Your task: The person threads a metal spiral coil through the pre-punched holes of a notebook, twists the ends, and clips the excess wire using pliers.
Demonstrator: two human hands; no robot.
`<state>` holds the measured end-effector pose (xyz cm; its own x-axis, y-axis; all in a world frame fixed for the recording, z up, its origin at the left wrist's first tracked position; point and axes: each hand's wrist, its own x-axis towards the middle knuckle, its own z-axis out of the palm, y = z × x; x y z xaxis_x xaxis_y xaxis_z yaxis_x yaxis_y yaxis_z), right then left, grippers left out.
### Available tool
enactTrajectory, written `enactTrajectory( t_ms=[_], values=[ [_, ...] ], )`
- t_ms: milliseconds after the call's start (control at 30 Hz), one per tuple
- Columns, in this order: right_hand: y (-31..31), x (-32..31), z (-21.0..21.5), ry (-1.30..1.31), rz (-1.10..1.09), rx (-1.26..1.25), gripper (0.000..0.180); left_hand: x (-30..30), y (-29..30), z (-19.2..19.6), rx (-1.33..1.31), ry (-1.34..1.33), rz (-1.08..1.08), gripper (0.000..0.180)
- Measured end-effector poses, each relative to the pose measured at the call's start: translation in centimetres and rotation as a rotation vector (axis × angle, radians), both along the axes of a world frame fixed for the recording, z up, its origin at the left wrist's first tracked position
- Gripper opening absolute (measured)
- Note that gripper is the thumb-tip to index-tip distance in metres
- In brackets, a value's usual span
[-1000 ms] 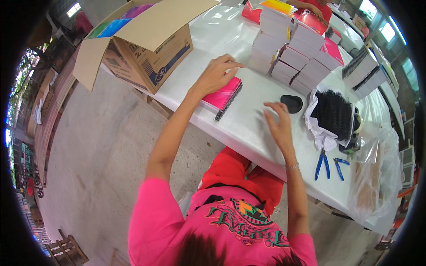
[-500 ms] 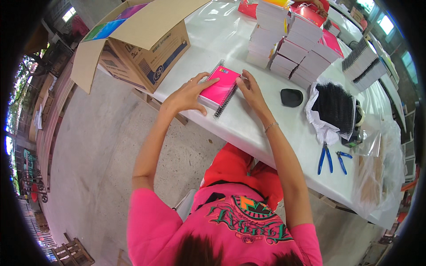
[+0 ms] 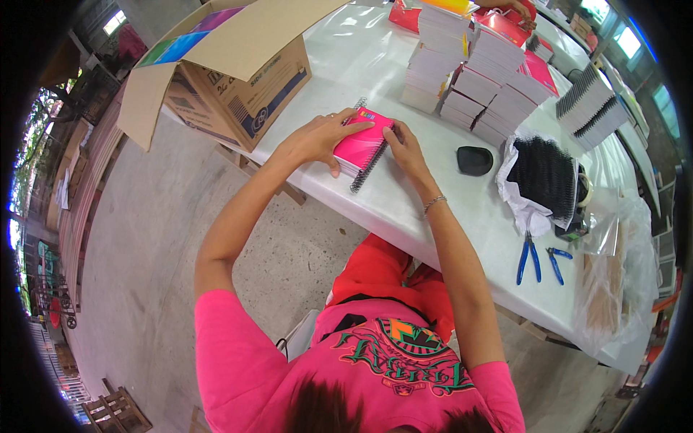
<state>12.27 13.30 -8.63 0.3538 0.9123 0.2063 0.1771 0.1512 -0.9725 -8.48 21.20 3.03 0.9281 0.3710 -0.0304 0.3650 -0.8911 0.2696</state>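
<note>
A small stack of pink-covered spiral notebooks (image 3: 363, 144) lies near the table's front edge, with black wire coils showing along its left and right sides. My left hand (image 3: 323, 140) spans the stack from the left, its thumb at the near end and its fingers reaching over the top cover. At the right side, the fingertips of my right hand (image 3: 406, 149) press against the cover's edge by the coil. Between them the two hands grip the stack. The undersides of my fingers are hidden.
An open cardboard box (image 3: 245, 94) holding colourful items stands left. Tall notebook stacks (image 3: 469, 79) rise behind. On the right are a black dish (image 3: 474, 160), a pile of black coils (image 3: 541, 177), blue-handled pliers (image 3: 528, 260), blue cutters (image 3: 557, 264) and clear plastic (image 3: 613, 289).
My left hand has slid farther round the stack, its elbow swinging outward. My right fingers have closed in on the right edge. The stack has shifted slightly right.
</note>
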Motion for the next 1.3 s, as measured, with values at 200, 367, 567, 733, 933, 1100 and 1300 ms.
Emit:
enactTrajectory(
  t_ms=[200, 367, 567, 733, 933, 1100, 1300],
  values=[
    [-0.5, 0.3, 0.0, 0.026, -0.064, 0.029, 0.055, 0.3, -0.9, 0.1, 0.175, 0.005, 0.009, 0.126],
    [-3.9, -1.3, 4.0, 0.077, -0.411, 0.130, 0.057, 0.1, -3.7, 2.0, 0.303, 0.134, 0.083, 0.121],
    [-9.4, 2.0, 9.9, 0.124, -0.759, 0.457, 0.047, 1.8, -6.3, 2.6, 0.502, 0.061, -0.020, 0.092],
    [-13.7, 0.6, 17.8, -0.103, -0.936, 0.697, 0.051, 4.7, -7.0, 1.6, 0.737, -0.007, -0.278, 0.060],
    [-17.7, -0.5, 23.0, -0.384, -0.977, 0.976, 0.058, 7.3, -9.7, 1.8, 0.911, -0.011, -0.493, 0.034],
    [-18.8, -1.9, 23.7, -0.448, -0.959, 0.989, 0.066, 8.6, -10.9, 1.6, 0.924, -0.047, -0.603, 0.020],
    [-16.8, -6.0, 22.6, -0.337, -0.928, 1.007, 0.075, 9.8, -12.0, 1.6, 1.080, -0.180, -0.641, 0.022]
  ],
)
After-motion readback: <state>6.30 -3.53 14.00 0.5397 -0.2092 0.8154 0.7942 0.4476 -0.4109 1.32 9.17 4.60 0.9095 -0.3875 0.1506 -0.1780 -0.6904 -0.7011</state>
